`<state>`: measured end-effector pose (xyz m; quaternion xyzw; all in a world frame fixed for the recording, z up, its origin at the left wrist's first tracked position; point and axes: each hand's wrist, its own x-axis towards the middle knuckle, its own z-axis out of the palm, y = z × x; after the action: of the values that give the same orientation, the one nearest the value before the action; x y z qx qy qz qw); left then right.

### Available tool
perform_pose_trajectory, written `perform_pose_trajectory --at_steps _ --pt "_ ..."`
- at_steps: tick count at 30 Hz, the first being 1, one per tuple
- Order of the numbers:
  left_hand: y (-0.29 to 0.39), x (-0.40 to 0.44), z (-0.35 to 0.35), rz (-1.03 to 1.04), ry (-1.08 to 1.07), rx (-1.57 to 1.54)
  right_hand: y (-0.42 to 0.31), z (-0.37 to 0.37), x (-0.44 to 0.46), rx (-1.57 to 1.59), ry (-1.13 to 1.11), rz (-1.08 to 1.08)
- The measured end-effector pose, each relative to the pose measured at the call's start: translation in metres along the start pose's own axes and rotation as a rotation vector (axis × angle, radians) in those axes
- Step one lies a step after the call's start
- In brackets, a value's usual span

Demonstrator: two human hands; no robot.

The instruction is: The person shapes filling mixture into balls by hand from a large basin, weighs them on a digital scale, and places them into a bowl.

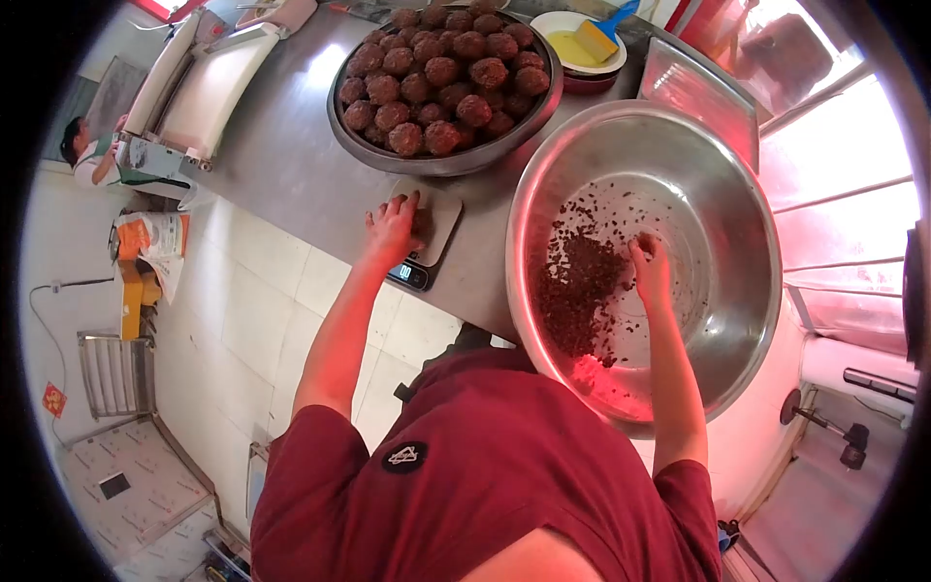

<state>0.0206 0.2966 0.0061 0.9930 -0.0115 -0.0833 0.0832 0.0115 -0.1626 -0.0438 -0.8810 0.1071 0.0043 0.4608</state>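
My left hand (391, 233) is at the kitchen scale (443, 215), its fingers curled round a dark brown ball (423, 225). The scale's lit display appears to read zero. Inside the large metal basin (766, 281), my right hand (652, 267) is closed, fingertips pinched, with a small dark piece seeming to show between them. Dark brown crumbly mixture (580, 291) is heaped beside that hand on the left of the basin, with loose bits scattered around it. Above the scale stands a round pan (341, 126) piled with several similar brown balls (441, 71).
A blue-handled brush (596, 39) rests in a bowl of yellow liquid (562, 50) at the back. A clear tray (693, 82) lies behind the basin. A roller machine (218, 82) stands at the left end of the metal table (281, 145). Another person (97, 155) is at far left.
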Motion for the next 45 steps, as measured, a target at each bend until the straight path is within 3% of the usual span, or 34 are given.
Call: perform_pose_trajectory --at_steps 2,5,8,12,15,18,20,25,31,34,37,43,45 --pt "0.007 -0.004 -0.024 -0.092 -0.045 -0.022 0.004 0.012 0.005 -0.303 0.149 -0.135" --pt "-0.028 -0.009 -0.031 -0.055 0.022 -0.175 0.032 0.051 -0.017 -0.498 0.060 -0.253" --pt "-0.057 -0.016 -0.034 -0.049 0.098 -0.365 -0.041 0.040 -0.046 -0.237 -0.497 -0.122" --pt "-0.055 -0.030 -0.051 -0.137 0.121 -0.496 -0.036 0.042 0.011 -0.065 -0.111 -0.139" --pt "-0.056 -0.031 -0.048 -0.087 0.118 -0.527 0.011 0.069 0.051 -0.371 0.084 -0.394" --pt "-0.045 -0.035 -0.054 -0.112 0.161 -0.579 0.007 0.106 0.027 -0.393 -0.015 -0.515" --pt "-0.048 -0.034 -0.049 -0.107 0.152 -0.600 -0.007 0.106 -0.013 -0.340 -0.202 -0.660" --pt "-0.044 -0.031 -0.049 -0.088 0.137 -0.588 -0.028 0.042 -0.078 -0.325 -0.608 -0.586" --pt "-0.029 -0.024 -0.046 0.036 0.070 -0.539 0.021 0.017 -0.060 -0.385 -0.226 -0.381" --pt "-0.012 -0.021 -0.025 0.169 0.051 -0.356 0.004 0.038 -0.067 -0.112 -0.471 -0.331" --pt "0.002 -0.015 0.003 0.169 0.039 -0.186 -0.038 0.039 -0.074 -0.091 -0.537 -0.285" --pt "-0.005 -0.013 -0.002 0.108 0.075 -0.577 -0.059 0.014 -0.057 0.047 -0.362 -0.129" --pt "0.017 -0.024 -0.035 0.046 -0.085 -1.101 -0.076 0.005 -0.059 0.214 -0.370 0.045"
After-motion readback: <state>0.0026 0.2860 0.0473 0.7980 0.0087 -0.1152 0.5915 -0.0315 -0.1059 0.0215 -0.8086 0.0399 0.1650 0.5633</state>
